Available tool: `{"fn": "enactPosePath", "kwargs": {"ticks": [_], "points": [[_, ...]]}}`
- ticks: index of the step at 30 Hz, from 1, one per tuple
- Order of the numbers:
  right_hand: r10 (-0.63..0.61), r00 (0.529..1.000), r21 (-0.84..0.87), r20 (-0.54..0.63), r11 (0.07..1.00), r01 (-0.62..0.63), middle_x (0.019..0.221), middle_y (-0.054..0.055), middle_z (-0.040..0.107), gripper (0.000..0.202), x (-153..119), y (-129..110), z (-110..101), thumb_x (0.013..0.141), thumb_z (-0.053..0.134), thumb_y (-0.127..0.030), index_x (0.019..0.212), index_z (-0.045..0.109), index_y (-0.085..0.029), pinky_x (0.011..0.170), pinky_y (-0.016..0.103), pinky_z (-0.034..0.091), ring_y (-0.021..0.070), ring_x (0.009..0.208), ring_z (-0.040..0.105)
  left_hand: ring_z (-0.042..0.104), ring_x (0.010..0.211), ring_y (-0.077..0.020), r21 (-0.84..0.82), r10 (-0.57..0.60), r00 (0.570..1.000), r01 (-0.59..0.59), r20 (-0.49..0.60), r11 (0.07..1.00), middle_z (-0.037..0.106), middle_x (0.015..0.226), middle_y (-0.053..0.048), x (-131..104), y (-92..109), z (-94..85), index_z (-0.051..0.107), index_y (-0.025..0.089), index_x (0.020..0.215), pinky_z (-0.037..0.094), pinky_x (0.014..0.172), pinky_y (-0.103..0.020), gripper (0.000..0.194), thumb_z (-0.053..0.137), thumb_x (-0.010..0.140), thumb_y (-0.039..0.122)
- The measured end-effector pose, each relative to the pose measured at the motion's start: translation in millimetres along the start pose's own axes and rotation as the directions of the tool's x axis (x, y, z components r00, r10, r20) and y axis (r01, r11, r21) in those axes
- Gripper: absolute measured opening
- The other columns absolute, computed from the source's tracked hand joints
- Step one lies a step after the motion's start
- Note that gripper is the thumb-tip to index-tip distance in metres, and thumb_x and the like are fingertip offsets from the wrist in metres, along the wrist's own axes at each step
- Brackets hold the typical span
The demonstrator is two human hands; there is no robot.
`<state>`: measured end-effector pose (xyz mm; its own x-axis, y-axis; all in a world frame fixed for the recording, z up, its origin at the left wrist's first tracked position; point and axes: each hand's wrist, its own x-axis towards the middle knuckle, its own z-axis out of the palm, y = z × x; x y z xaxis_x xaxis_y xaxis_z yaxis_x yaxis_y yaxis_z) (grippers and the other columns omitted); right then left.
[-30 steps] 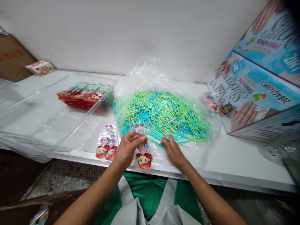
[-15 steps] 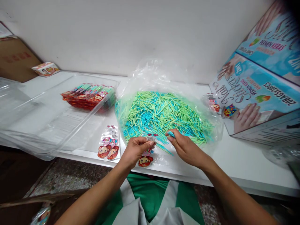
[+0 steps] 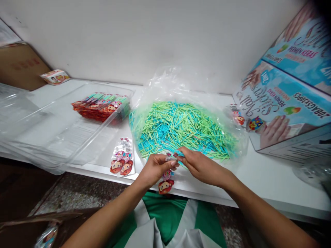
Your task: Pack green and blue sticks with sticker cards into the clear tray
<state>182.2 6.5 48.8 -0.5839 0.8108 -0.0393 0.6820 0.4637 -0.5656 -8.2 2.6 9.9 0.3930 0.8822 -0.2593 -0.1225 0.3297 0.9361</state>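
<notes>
At the counter's back left corner stands a brown cardboard box, with a small printed carton beside it along the back edge. A clear plastic tray covers the left part, jutting past the front edge, and a stack of filled packets lies at its right end. Next, two flat cartoon-printed pouches lie by the front edge. At that edge's middle, the left hand pinches the top of a matching pouch between thumb and fingers, its printed head lowermost. The right hand meets it, fingers closed around a bunch of sticks at the pouch's top; whether any are inside, I cannot tell. Behind the hands, a clear bag spreads around a heap of green and blue sticks. Toward the right end stands a "Nail Stickers" carton.
</notes>
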Motion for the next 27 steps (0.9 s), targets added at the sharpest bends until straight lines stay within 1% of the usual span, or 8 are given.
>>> {"fn": "enactPosePath", "kwargs": {"ticks": [4,7,9,13,18,20,24,27], "points": [[-0.034,0.999,0.093,0.042,0.995,0.03,0.113,0.009,0.063,0.031,-2.3,-1.3,-11.4,0.095,0.039,-0.032,0.124,0.047,-0.022,0.078,0.032,0.045,0.0223,0.098,0.061,0.054,0.054,-0.0122,0.075,0.051,0.997,-0.046,-0.063,0.996,0.064,0.058,-0.003,1.5,-2.3,-0.5,0.073,0.012,0.07,0.039,0.055,-0.024,0.021,0.075,0.067,0.033],[-0.02,0.996,0.117,0.087,0.993,0.009,0.127,0.01,0.059,0.044,-2.5,-0.5,-18.1,0.094,0.041,-0.036,0.135,0.042,-0.022,0.085,0.035,0.046,0.0248,0.107,0.06,0.059,0.065,-0.0168,0.197,0.18,0.98,-0.161,-0.085,0.967,0.067,0.067,-0.004,-0.1,-0.7,1.0,0.073,0.015,0.07,0.043,0.064,-0.027,0.017,0.072,0.07,0.032],[-0.019,0.991,0.122,0.13,0.993,0.003,0.126,0.01,0.06,0.047,-1.4,-1.0,-21.2,0.094,0.042,-0.037,0.137,0.041,-0.021,0.084,0.035,0.047,0.0251,0.105,0.061,0.061,0.073,-0.02,0.292,0.258,0.961,-0.219,-0.099,0.931,0.07,0.075,-0.005,-2.1,0.3,1.9,0.074,0.018,0.074,0.044,0.071,-0.029,0.014,0.069,0.073,0.031],[-0.029,0.976,0.06,0.217,0.998,0.017,0.12,0.012,0.064,0.049,1.6,-4.1,-24.3,0.093,0.042,-0.038,0.138,0.042,-0.02,0.078,0.034,0.048,0.0269,0.103,0.063,0.062,0.075,-0.021,0.486,0.37,0.924,-0.284,-0.09,0.827,0.071,0.076,-0.004,-4.6,-0.2,0.6,0.074,0.024,0.076,0.042,0.074,-0.03,0.011,0.066,0.076,0.032],[-0.018,0.972,0.014,0.236,1.0,0.015,0.092,0.011,0.072,0.05,1.9,-6.0,-24.7,0.091,0.046,-0.035,0.137,0.044,-0.016,0.059,0.027,0.044,0.0234,0.076,0.067,0.061,0.074,-0.0221,0.595,0.469,0.881,-0.343,-0.066,0.727,0.07,0.075,-0.005,-5.1,-1.9,-3.8,0.074,0.025,0.076,0.039,0.075,-0.032,0.009,0.067,0.076,0.031],[-0.014,0.972,0.006,0.236,1.0,0.013,0.084,0.01,0.072,0.051,1.7,-6.4,-24.8,0.089,0.048,-0.034,0.137,0.043,-0.016,0.055,0.026,0.04,0.0217,0.069,0.065,0.061,0.077,-0.0229,0.657,0.505,0.863,-0.373,-0.013,0.655,0.071,0.078,-0.007,-5.6,-1.8,-5.2,0.073,0.025,0.08,0.038,0.076,-0.033,0.01,0.065,0.078,0.03],[-0.018,0.964,-0.065,0.264,0.997,0.036,0.083,0.011,0.071,0.058,2.9,-7.7,-22.3,0.089,0.047,-0.031,0.142,0.035,-0.012,0.053,0.027,0.038,0.0217,0.066,0.063,0.061,0.082,-0.0243,0.778,0.563,0.813,-0.448,0.151,0.439,0.071,0.085,-0.009,-6.5,-1.7,-6.4,0.07,0.023,0.091,0.037,0.079,-0.037,0.016,0.056,0.084,0.025],[-0.014,0.963,-0.091,0.269,0.995,0.04,0.077,0.011,0.071,0.061,4.1,-6.4,-16.9,0.086,0.049,-0.027,0.143,0.033,-0.011,0.051,0.026,0.037,0.0207,0.062,0.061,0.06,0.085,-0.025,0.833,0.553,0.794,-0.469,0.251,0.294,0.07,0.088,-0.01,-5.8,-2.4,-5.1,0.067,0.021,0.097,0.036,0.083,-0.04,0.021,0.049,0.086,0.02]]}}
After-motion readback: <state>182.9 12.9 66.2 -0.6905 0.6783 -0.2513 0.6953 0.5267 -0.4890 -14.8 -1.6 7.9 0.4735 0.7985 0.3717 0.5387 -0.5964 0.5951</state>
